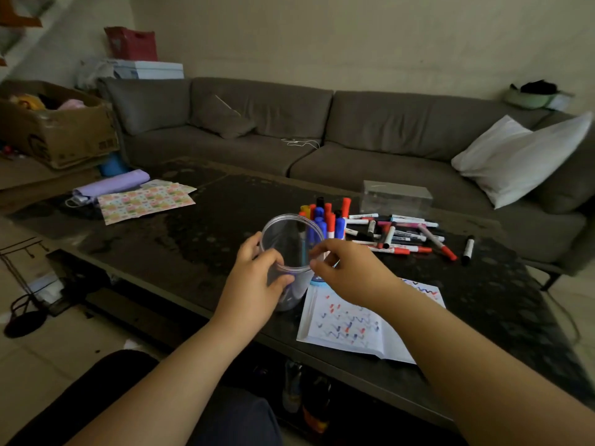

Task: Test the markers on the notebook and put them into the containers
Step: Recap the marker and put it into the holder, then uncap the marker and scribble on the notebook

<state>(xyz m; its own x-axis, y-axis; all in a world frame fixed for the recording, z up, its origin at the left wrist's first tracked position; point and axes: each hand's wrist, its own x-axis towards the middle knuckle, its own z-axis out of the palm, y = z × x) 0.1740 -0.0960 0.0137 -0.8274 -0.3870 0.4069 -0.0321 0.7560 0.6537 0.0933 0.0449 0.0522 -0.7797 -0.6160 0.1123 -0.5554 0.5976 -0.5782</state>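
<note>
The left hand (257, 278) has its grip clamped on a clear container (291, 252), tilted mouth toward the person, presumably ready for loading. The right hand (346, 268) touches the rim, fingers curled (whether it pinches anything, I cannot tell). The scribbled notebook (354, 323) lies just beside, a filled container (325, 220) behind. Loose markers (405, 236) crowd the bench (193, 246) to the right; the plastic box (396, 196) stands beyond.

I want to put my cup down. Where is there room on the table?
Bare table lies between the patterned paper and the clear jar. It is crowded to the right: loose markers, clear box, notebook.
</note>
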